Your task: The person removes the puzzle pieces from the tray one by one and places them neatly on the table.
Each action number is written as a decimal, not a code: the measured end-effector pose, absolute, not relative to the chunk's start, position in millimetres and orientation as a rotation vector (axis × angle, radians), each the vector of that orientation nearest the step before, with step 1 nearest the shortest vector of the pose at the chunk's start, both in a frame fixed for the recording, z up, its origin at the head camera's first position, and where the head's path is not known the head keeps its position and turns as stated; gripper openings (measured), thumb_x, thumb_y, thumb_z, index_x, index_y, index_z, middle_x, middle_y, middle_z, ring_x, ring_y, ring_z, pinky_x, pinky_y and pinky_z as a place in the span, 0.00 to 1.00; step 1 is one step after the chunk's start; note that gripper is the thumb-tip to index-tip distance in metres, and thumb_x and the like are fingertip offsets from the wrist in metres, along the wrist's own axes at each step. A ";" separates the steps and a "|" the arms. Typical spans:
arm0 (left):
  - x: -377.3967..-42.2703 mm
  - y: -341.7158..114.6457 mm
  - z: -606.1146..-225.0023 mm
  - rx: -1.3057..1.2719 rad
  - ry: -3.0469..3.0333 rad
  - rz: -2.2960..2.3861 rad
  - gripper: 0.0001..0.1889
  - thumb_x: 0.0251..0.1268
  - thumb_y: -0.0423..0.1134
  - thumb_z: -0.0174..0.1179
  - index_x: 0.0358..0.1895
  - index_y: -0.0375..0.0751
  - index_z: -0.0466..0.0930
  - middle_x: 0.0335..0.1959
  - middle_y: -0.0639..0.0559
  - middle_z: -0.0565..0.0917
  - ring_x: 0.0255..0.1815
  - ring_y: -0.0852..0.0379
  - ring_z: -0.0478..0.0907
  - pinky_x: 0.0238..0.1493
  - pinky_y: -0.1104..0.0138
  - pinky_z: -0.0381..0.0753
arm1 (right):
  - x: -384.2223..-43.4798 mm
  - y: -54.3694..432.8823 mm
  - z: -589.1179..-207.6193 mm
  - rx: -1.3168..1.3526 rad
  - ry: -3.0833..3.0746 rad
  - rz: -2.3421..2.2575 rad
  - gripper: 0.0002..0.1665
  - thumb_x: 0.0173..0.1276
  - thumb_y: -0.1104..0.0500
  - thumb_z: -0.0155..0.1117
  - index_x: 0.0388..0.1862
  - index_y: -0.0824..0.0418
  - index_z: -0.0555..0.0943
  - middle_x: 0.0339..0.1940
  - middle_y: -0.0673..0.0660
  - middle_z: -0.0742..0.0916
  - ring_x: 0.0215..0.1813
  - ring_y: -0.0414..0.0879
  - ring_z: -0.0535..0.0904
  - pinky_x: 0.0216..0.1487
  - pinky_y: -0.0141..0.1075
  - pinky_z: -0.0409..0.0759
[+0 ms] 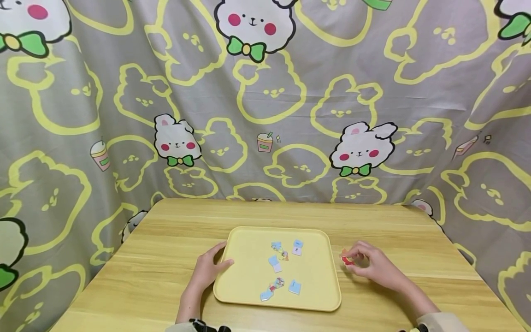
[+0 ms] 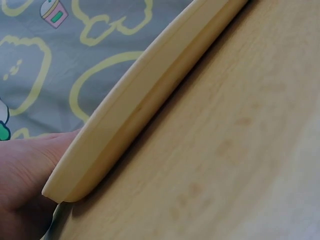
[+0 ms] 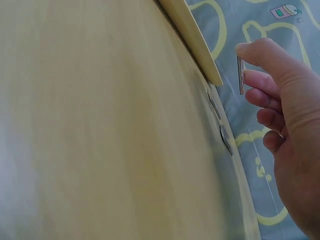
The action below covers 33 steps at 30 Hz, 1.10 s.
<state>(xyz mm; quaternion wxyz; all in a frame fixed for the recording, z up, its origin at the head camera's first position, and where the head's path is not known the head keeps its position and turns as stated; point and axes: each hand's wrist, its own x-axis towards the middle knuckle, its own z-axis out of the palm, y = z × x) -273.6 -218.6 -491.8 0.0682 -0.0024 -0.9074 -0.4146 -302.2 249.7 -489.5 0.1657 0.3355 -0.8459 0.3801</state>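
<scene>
Presently the right hand (image 1: 371, 266) pinches a small red piece (image 1: 346, 259) between thumb and fingertips, held just above the worktop (image 1: 166, 258) and just beside the right rim of the tray (image 1: 244, 249). In the right wrist view the piece (image 3: 241, 75) shows edge-on as a thin flat card, with two more flat pieces lying on the worktop below it. Six or so pale blue and multicoloured pieces (image 1: 282, 265) lie scattered inside the tray, some touching, most apart. The left hand (image 1: 209, 269) rests against the tray's left rim, thumb laid over the edge, fingers loosely curved along it; the left wrist view confirms contact with the rim (image 2: 125, 125). Judgement: the step in hand is lifting a loose puzzle piece from outside the tray, with assembly barely begun. The next move appears to call for carrying the piece across the rim and turning it to match an edge, while the tray is held steady. A patterned cloth (image 1: 265, 92) hangs behind.
</scene>
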 end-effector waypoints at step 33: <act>-271.8 -218.4 -491.4 -0.017 -2.740 -1.237 0.33 0.60 0.45 0.68 0.69 0.42 0.71 0.67 0.34 0.74 0.69 0.33 0.69 0.67 0.42 0.71 | -308.2 307.6 -496.3 0.734 -2.503 0.951 0.14 0.53 0.65 0.76 0.33 0.50 0.82 0.30 0.44 0.79 0.32 0.34 0.68 0.29 0.26 0.68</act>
